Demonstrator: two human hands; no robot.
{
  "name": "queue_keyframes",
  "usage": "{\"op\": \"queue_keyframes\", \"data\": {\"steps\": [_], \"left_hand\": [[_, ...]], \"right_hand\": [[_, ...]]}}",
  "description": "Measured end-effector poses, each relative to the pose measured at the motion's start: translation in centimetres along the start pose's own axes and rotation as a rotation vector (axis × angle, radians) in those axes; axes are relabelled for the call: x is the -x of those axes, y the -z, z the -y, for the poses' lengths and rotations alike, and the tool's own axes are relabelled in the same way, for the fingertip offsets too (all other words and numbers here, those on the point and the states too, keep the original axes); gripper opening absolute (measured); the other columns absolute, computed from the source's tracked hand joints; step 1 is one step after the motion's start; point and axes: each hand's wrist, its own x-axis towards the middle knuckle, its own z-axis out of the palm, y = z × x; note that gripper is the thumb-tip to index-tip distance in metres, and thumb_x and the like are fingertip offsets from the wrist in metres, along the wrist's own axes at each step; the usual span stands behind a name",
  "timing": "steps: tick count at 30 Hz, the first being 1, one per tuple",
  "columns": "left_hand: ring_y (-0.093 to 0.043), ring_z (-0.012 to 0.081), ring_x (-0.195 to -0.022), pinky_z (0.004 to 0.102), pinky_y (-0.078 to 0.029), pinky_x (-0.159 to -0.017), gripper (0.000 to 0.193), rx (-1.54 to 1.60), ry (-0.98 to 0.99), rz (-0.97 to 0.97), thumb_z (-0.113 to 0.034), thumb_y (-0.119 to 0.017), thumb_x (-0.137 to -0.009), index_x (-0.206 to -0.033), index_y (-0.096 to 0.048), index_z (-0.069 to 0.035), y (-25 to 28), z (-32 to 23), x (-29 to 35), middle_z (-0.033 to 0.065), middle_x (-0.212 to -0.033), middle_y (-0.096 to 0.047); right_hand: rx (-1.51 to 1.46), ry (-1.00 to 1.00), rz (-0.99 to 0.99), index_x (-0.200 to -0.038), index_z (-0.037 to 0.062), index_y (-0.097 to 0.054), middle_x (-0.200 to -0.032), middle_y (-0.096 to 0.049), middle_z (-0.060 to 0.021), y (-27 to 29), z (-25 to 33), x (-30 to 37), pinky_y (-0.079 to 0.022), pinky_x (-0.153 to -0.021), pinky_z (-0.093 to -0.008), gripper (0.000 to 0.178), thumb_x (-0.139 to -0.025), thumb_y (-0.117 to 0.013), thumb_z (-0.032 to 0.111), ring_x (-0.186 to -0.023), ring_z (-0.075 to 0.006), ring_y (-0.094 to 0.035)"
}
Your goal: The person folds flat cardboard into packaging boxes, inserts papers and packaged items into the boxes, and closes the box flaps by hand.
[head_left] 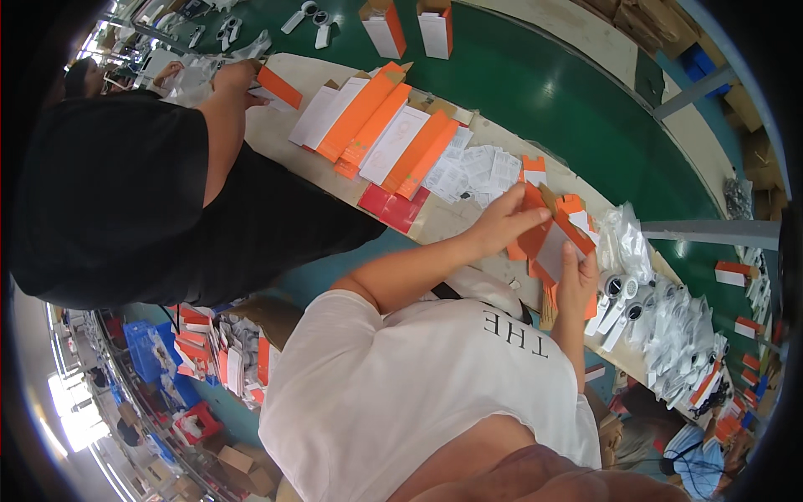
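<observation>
Both hands hold an orange and white carton [549,251] above the near side of the bench. My left hand [512,222] grips its upper left part, the thumb lying along the edge by a raised brown flap. On the other side, the fingers of my right hand [577,280] press against the lower right part. More orange cartons [571,206] lie just behind and under the held one, partly hidden by it. Left of my left hand, printed white leaflets [481,171] are spread in a loose pile. Whether the held carton contains anything cannot be seen.
Orange and white boxes [381,125] lie in a row farther left, near a red sheet [393,207]. Bagged white devices [673,335] with round heads heap up at right. A co-worker in black [125,192] handles another box [280,88]. Two boxes [435,33] stand on the green belt [535,92].
</observation>
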Motion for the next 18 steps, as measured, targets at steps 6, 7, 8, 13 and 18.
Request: {"op": "queue_keyframes", "data": {"steps": [6,7,8,13,18], "left_hand": [[-0.048,0.0124,-0.097,0.0275,-0.037,-0.085,0.017,0.209,0.303,-0.248,-0.006,-0.045,-0.074,-0.09,-0.052,-0.005,3.4,0.0,0.3,0.0074,-0.11,-0.053],[-0.049,0.0151,-0.099,0.0293,-0.037,-0.088,0.02,0.232,0.205,-0.147,-0.003,-0.044,-0.071,-0.088,-0.054,-0.004,4.4,0.1,0.4,0.0092,-0.112,-0.052],[-0.048,0.0168,-0.103,0.0301,-0.036,-0.091,0.023,0.223,0.198,-0.118,-0.001,-0.044,-0.069,-0.088,-0.056,-0.003,4.9,0.3,0.5,0.0102,-0.115,-0.051],[-0.035,0.0209,-0.123,0.0339,-0.028,-0.101,0.06,0.063,0.262,0.12,-0.002,-0.041,-0.065,-0.125,-0.041,-0.003,3.2,-3.2,2.4,0.0125,-0.13,-0.038],[-0.025,0.0202,-0.129,0.0335,-0.017,-0.106,0.065,0.287,-0.028,0.048,-0.013,-0.037,-0.078,-0.137,-0.015,0.0,1.5,-2.4,3.0,0.0114,-0.137,-0.026]], "right_hand": [[0.264,0.351,0.273,-0.117,0.0002,-0.048,-0.118,-0.051,-0.0161,-3.6,-1.5,-1.1,-0.041,-0.091,-0.0328,0.035,-0.082,-0.053,0.007,-0.11,-0.0265,-0.051],[0.174,0.218,0.32,-0.125,0.0009,-0.04,-0.124,-0.046,-0.0178,-3.9,-1.1,-1.0,-0.039,-0.093,-0.0332,0.046,-0.082,-0.054,0.009,-0.115,-0.0263,-0.047],[0.152,0.221,0.329,-0.129,0.0011,-0.036,-0.126,-0.045,-0.0178,-4.2,-1.3,-1.3,-0.037,-0.094,-0.033,0.051,-0.082,-0.054,0.01,-0.116,-0.0256,-0.045],[0.034,0.205,0.223,-0.136,0.0009,-0.02,-0.134,-0.032,-0.0153,-4.5,-1.7,-3.1,-0.026,-0.102,-0.0349,0.063,-0.086,-0.049,0.024,-0.123,-0.0247,-0.034],[-0.061,0.038,0.226,-0.139,0.0034,-0.014,-0.14,-0.02,-0.0151,-5.1,-0.7,-3.5,-0.017,-0.105,-0.0364,0.073,-0.085,-0.045,0.044,-0.128,-0.025,-0.023]]}}
